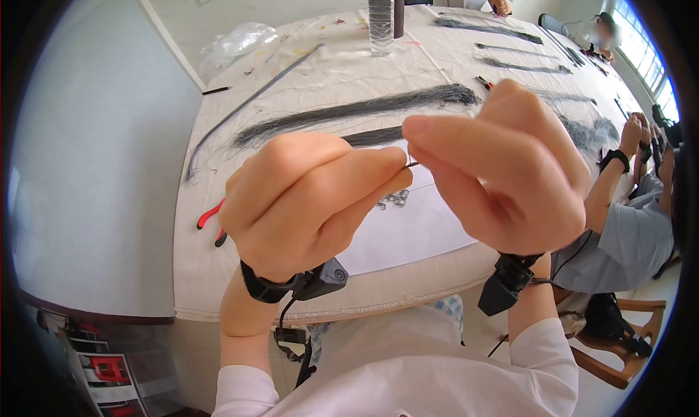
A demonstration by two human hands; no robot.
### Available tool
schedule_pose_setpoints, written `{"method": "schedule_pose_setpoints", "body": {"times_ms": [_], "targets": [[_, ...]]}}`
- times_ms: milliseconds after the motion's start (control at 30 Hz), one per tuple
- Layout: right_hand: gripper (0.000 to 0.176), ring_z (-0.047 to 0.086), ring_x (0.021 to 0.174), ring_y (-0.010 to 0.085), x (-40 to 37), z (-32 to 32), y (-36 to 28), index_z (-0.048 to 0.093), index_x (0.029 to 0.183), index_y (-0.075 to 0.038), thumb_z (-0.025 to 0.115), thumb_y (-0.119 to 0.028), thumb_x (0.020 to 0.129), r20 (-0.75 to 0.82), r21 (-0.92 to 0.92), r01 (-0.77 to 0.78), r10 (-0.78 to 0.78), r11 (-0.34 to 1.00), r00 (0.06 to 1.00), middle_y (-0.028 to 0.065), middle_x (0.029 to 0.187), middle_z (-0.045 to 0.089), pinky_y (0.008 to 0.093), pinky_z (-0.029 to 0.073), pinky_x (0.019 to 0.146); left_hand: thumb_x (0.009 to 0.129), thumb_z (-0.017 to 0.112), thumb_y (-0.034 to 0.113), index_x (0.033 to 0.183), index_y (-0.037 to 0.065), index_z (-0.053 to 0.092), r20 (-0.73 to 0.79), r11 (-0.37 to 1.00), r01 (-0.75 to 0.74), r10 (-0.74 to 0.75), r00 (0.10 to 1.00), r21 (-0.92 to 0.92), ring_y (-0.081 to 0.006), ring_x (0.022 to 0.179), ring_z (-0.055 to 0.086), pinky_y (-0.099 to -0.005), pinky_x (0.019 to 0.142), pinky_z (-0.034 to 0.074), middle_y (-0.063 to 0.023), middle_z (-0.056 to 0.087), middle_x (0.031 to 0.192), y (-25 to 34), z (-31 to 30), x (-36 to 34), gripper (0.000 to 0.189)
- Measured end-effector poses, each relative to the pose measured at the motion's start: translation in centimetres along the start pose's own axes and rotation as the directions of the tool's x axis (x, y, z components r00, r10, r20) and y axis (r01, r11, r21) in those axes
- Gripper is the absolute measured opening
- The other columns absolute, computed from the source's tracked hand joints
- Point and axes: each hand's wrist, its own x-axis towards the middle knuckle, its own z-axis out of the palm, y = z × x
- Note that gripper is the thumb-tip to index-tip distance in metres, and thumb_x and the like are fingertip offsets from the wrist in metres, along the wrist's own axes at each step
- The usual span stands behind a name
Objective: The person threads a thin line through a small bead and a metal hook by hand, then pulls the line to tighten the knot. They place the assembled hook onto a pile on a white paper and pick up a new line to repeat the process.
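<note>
Dark wire (413, 164), short end showing: pinched in left hand (302, 195). Right hand (510, 169): fingertips pressed together, contents hidden. Grip best near wire's end, steady, above white paper (415, 239).

Two bare hands, a left hand (298, 202) and a right hand (510, 173), pinch one short, thin, dark wire (413, 164); boxy black wrist devices (324, 280) number two. On the cream cloth-covered table (408, 275) are one white paper sheet (408, 239) by the near edge, one pair of red-and-black-handled pliers (210, 214) and one slim black pen (217, 90) along the left edge, one crumpled clear plastic bag (237, 47) at the far left corner, one clear plastic bottle (381, 28) and one dark brown cylindrical flask (398, 13) toward the far edge. Dark grey wire bundles (357, 111) number at least six; the small metal rings (395, 199) are too small to count. Other people (630, 235) number at least three.
</note>
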Motion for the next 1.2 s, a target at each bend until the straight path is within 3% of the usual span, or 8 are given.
{"method": "schedule_pose_setpoints", "body": {"times_ms": [33,200,367,500,900,1067,1200], "targets": [[0.026,0.042,0.051,0.0099,0.1,-0.1,0.2,0.069,0.087,0.002,0.075,0.011,0.064,0.029,0.024,-0.049,0.048,0.999,0.998,0.0033,0.066,0.057,0.0222,0.027,0.045,0.06,0.085,0.007,0.083,0.008,0.074,0.017,1.0,0.022,-0.022,1.0,0.009,-0.0156,0.058,0.057,-0.0249,0.048,0.046,-0.0019,0.059,0.075,0.2,-0.1,0.0,0.026],[0.022,0.041,0.052,0.0071,0.4,0.1,0.6,0.069,0.085,-0.001,0.075,0.008,0.065,0.133,0.113,-0.213,0.198,0.97,0.971,0.002,0.068,0.059,0.0216,0.025,0.046,0.06,0.086,0.006,0.084,0.008,0.073,0.019,0.998,0.058,-0.058,0.998,0.007,-0.0151,0.059,0.057,-0.0249,0.051,0.047,-0.0015,0.058,0.076,0.2,0.1,-0.2,0.027],[0.018,0.041,0.052,0.0061,0.1,0.8,0.8,0.068,0.082,-0.003,0.073,0.006,0.067,0.197,0.274,-0.362,0.317,0.891,0.928,0.0007,0.068,0.06,0.0221,0.026,0.045,0.062,0.085,0.003,0.087,0.008,0.072,-0.078,0.999,0.031,-0.03,0.996,0.007,-0.014,0.061,0.054,-0.0247,0.052,0.046,-0.001,0.056,0.08,0.0,0.5,-0.7,0.029],[0.018,0.042,0.051,0.0065,-0.1,1.0,0.8,0.068,0.082,-0.002,0.074,0.005,0.067,0.245,0.32,-0.353,0.283,0.879,0.927,0.0015,0.068,0.06,0.0222,0.027,0.044,0.064,0.084,0.001,0.089,0.007,0.072,-0.099,0.999,0.017,-0.013,0.995,0.037,-0.0139,0.061,0.053,-0.0251,0.052,0.045,-0.0009,0.056,0.08,0.0,0.3,-0.6,0.029],[0.023,0.042,0.05,0.01,-0.2,1.2,0.0,0.068,0.079,0.0,0.076,0.008,0.059,0.158,0.41,-0.237,0.187,0.881,0.97,0.002,0.063,0.054,0.0246,0.028,0.045,0.067,0.08,-0.004,0.089,0.005,0.072,-0.117,0.999,0.043,-0.042,0.992,0.009,-0.0138,0.06,0.052,-0.0247,0.05,0.042,-0.0019,0.055,0.079,0.3,0.0,-0.4,0.025],[0.027,0.04,0.047,0.0093,0.1,0.9,-0.5,0.07,0.079,0.0,0.078,0.007,0.054,0.1,0.238,-0.09,0.067,0.967,0.993,0.0014,0.062,0.054,0.0235,0.024,0.042,0.065,0.08,-0.006,0.088,0.004,0.072,-0.118,1.0,0.025,-0.025,0.993,0.001,-0.0151,0.06,0.053,-0.0245,0.049,0.042,-0.002,0.056,0.079,-0.1,0.2,-0.4,0.027],[0.027,0.039,0.046,0.0087,0.0,0.9,-0.5,0.07,0.08,0.0,0.079,0.004,0.056,0.067,0.225,-0.059,0.045,0.973,0.997,0.0022,0.062,0.055,0.0231,0.022,0.04,0.064,0.08,-0.006,0.088,0.004,0.072,-0.102,0.999,0.038,-0.037,0.994,0.015,-0.0154,0.061,0.053,-0.0248,0.049,0.042,-0.0022,0.056,0.079,0.0,0.0,-0.3,0.027]]}}
